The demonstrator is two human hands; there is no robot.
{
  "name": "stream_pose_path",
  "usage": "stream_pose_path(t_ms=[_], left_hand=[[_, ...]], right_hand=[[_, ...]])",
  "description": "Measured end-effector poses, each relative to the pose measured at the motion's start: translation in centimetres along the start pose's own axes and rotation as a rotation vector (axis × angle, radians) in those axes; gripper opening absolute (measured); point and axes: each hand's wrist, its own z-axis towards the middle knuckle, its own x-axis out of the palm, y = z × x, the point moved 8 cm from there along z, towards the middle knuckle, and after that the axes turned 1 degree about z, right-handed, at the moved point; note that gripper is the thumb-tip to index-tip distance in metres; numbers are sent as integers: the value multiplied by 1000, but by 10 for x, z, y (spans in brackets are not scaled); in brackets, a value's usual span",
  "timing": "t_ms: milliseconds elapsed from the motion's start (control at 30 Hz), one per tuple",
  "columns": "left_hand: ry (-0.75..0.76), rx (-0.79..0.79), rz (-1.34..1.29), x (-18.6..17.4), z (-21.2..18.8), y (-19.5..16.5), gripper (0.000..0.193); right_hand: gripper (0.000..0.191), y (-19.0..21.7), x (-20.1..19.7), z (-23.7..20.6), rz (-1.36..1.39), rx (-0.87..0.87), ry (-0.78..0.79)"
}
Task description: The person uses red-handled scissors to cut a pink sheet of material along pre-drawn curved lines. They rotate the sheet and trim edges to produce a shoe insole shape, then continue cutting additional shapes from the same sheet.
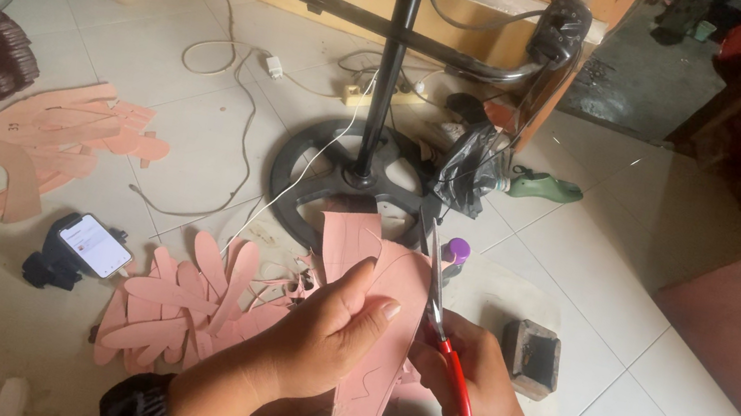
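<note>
Seated on a tiled floor (pixel 582 276), a person cuts a long strip of pink sheet material (pixel 368 340) at the lower centre of the frame. The left hand (pixel 322 337) pinches the strip between thumb and curled fingers, holding it upright, while the right hand (pixel 485 396) is closed through the red handles of a pair of scissors (pixel 444 338), blades running up along the strip's right edge. The thumb lies close to the blades, so a slip could nick it; the strip is floppy and held at one point only, so it could buckle and send the cut off its marked curve. Just beyond the blades stands the black round base of a pedestal fan (pixel 345 178), with cables trailing across the tiles. Cut pink shapes (pixel 171 305) pile at the lower left, more pink pieces (pixel 47 141) lie at the left, a phone (pixel 93 243) rests between them, and a small dark block (pixel 530 355) sits to the right.
</note>
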Motion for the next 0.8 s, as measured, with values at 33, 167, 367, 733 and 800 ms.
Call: stream_pose_path(t_ms=[33,167,367,733,800], left_hand=[[3,-6,-2,0,-1,2,16],[24,-8,-19,-1,-2,5,20],[77,-53,-63,-3,-3,5,17],[155,-54,-3,-7,-1,7,37],[154,-24,21,-8,0,6,29]], right_hand=[[24,-3,-1,0,0,24,-6],[22,0,-5,0,-127,-15,7],[23,4,-6,1,-175,-6,26],[27,8,-10,0,-211,32,22],[27,8,-11,-1,-211,49,22]])
